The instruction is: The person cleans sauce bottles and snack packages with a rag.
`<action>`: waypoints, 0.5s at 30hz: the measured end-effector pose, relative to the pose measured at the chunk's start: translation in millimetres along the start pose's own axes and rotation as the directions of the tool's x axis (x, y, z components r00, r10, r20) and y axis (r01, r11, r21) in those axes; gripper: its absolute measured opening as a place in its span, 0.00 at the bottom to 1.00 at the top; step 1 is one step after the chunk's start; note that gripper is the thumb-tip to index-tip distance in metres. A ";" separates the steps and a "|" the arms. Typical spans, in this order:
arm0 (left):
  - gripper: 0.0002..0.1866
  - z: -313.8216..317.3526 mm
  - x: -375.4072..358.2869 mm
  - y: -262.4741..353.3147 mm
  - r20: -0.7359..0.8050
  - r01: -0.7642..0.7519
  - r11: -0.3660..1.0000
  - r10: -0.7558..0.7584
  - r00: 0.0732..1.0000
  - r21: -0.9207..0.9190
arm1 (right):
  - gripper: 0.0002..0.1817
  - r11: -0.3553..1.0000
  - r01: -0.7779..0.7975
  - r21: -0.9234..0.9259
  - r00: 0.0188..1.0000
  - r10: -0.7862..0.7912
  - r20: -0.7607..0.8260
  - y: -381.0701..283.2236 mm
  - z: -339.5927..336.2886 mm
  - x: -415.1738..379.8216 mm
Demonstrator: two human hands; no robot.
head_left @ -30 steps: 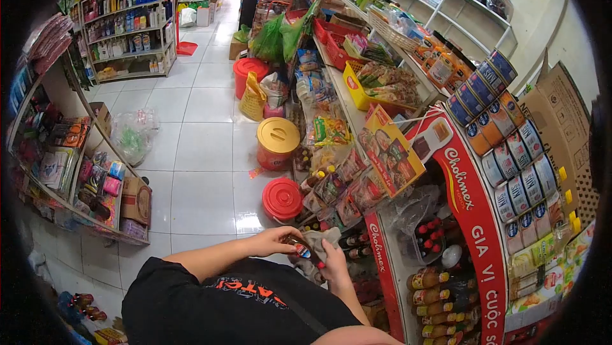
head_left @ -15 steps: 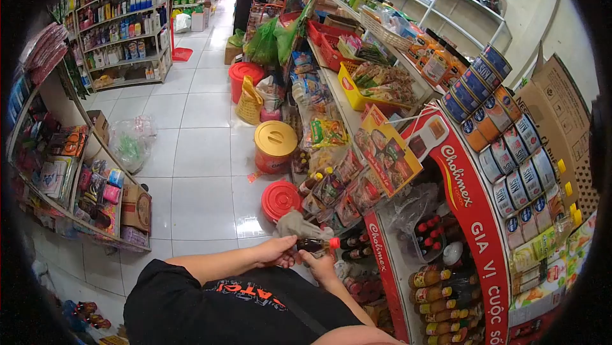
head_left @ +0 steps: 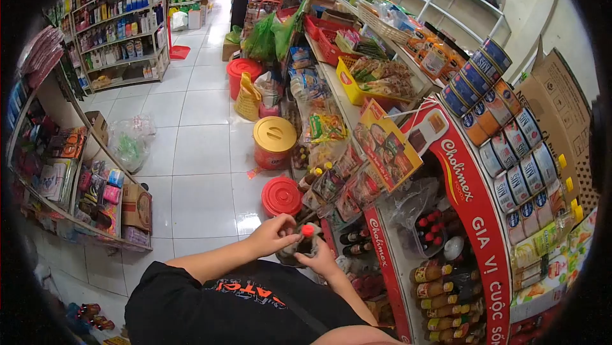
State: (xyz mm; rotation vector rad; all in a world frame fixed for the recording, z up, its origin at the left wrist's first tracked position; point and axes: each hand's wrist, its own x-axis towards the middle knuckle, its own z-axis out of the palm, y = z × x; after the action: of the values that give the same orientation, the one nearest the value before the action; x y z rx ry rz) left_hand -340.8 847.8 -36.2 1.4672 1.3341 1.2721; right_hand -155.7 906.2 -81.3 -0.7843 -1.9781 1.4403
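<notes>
A dark sauce bottle (head_left: 307, 241) with a red cap stands nearly upright between my hands, its cap turned up towards me. My right hand (head_left: 320, 261) grips the bottle from the right side, thumb towards its front. A grey cloth (head_left: 288, 254) is bunched around the bottle. On the left, my left hand (head_left: 274, 236) is closed on this cloth and presses it against the bottle. The bottle's lower part is hidden by the cloth and fingers.
A red-lidded bucket (head_left: 281, 196) and a yellow-lidded bucket (head_left: 274, 134) stand on the tiled floor ahead. At right, a red-framed Cholimex shelf (head_left: 459, 182) holds sauce bottles (head_left: 440, 300), with stacked cans (head_left: 510, 166) above. A goods shelf (head_left: 80, 201) stands at left.
The bottle has swung from lying sideways, cap to the right, to nearly upright. My left hand has shifted slightly up and left, and the cloth has come down around the bottle.
</notes>
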 end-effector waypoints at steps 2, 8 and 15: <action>0.18 -2.4 3.2 4.7 0.135 -0.008 0.995 -0.006 0.991 0.100 | 0.27 0.987 -0.133 -0.094 0.978 0.146 0.148 -6.4 -3.7 -4.4; 0.16 2.0 -0.4 -13.1 0.230 0.047 0.975 -0.098 0.968 0.218 | 0.25 0.948 -0.243 -0.205 0.898 0.299 0.322 -19.5 -7.5 -1.2; 0.13 8.3 -4.0 -7.7 0.146 0.271 0.962 -0.264 0.953 -0.027 | 0.12 0.919 -0.339 0.199 0.940 0.323 0.107 -4.8 5.7 -5.5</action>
State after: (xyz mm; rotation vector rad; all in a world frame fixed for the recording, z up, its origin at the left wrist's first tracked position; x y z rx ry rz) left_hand -334.2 845.8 -46.1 1.2693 1.3467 0.9993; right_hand -156.7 897.4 -78.7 -1.0165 -1.7578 1.8676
